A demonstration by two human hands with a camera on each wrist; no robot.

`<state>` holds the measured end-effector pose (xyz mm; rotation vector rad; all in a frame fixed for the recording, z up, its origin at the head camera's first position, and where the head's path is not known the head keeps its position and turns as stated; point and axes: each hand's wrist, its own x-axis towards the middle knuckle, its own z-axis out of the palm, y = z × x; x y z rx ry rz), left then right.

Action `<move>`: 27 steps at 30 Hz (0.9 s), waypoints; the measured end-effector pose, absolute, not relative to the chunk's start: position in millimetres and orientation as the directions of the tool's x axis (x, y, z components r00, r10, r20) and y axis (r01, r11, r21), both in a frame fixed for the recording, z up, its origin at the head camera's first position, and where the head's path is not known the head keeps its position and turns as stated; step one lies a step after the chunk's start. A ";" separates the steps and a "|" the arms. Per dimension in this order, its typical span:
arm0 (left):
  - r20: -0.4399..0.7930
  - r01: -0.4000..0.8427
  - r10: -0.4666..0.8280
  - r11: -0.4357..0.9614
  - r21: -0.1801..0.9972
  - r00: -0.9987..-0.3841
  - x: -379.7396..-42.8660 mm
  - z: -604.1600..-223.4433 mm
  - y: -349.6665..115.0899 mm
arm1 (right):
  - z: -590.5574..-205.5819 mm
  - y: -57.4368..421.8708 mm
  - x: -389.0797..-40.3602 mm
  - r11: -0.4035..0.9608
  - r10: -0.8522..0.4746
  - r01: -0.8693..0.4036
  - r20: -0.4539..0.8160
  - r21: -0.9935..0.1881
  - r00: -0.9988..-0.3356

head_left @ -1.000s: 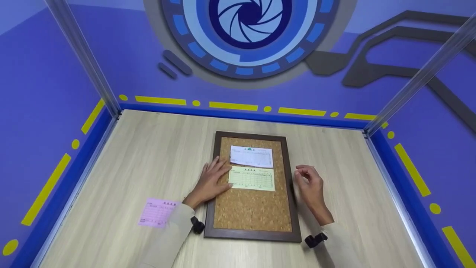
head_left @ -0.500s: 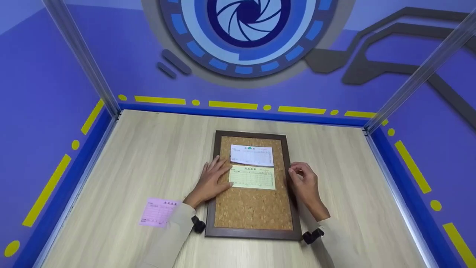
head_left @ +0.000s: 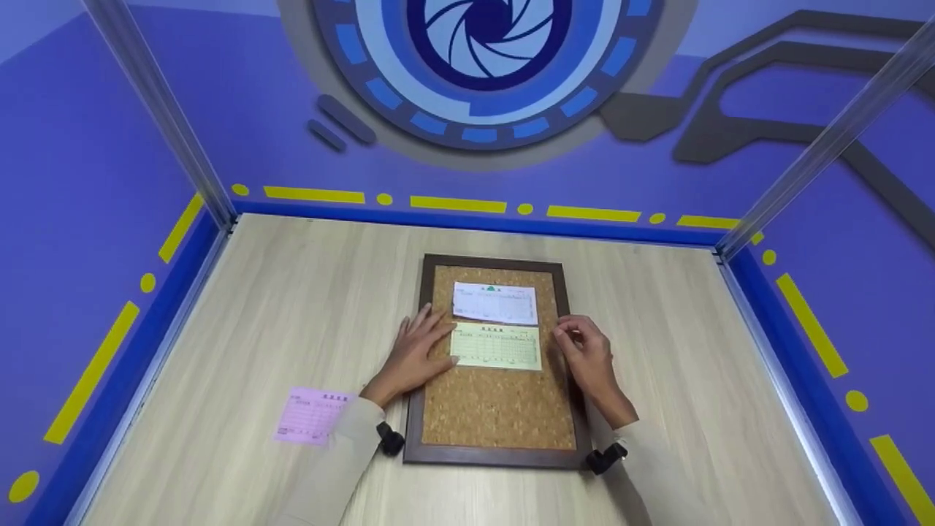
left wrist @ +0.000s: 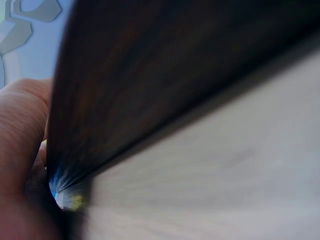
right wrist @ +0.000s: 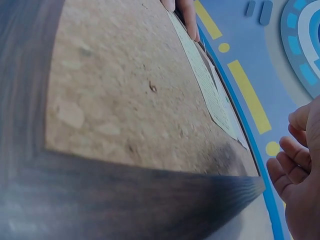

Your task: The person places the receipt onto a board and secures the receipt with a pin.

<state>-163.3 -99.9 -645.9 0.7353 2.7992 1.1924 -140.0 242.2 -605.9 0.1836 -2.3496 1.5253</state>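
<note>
A cork board (head_left: 497,409) with a dark brown frame lies on the table. On it lie a white printed slip (head_left: 497,303) and, just below, a pale green slip (head_left: 497,347). My left hand (head_left: 416,358) rests across the board's left edge with fingers spread; fingertips and thumb touch the green slip's left side. My right hand (head_left: 588,354) hovers over the board's right edge beside the green slip. Its thumb and index finger (right wrist: 300,117) meet at the tips; whether something small is between them cannot be seen. The left wrist view is mostly filled by the dark frame (left wrist: 150,75).
A pink printed slip (head_left: 310,416) lies on the table (head_left: 307,292) to the left, partly covered by the left sleeve (head_left: 329,460). Blue walls (head_left: 584,175) with metal corner posts enclose the table at the back and both sides.
My right hand has moved left, from beside the board to over its right edge, close to the green slip. The left hand has stayed in place.
</note>
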 end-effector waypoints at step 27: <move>0.179 0.422 0.427 0.586 0.692 -0.887 -162.5 -645.8 -100.3 | -619.5 215.8 -157.2 0.367 -0.051 -0.297 0.299 -0.882 -0.953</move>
